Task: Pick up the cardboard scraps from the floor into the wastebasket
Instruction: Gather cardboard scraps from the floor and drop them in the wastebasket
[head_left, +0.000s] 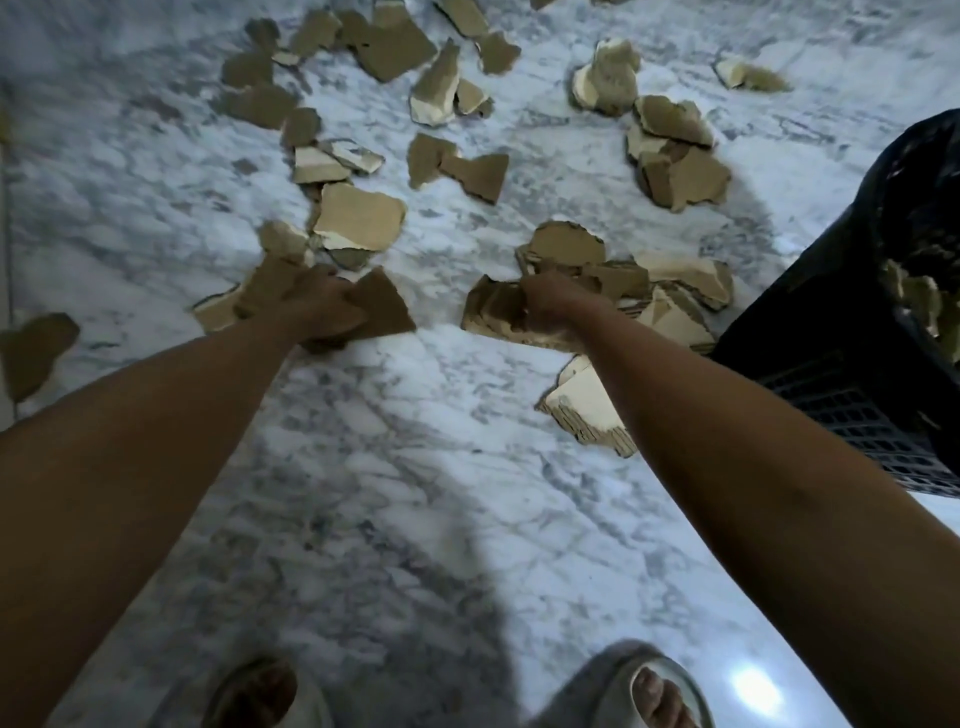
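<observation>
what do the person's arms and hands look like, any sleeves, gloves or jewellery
Both forearms are bare up to the frame edge, with no sleeves in view. The left hand and right hand wear no gloves. No watch, bracelet or ring is visible, though the picture is somewhat blurred.

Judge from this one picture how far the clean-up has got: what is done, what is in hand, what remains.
Done: a few scraps already lie inside the black wastebasket. In hand: the left hand grips brown cardboard pieces, and the right hand grips a stack of scraps. Left: most of the job, since many scraps are scattered over the marble floor, near and far.
</observation>
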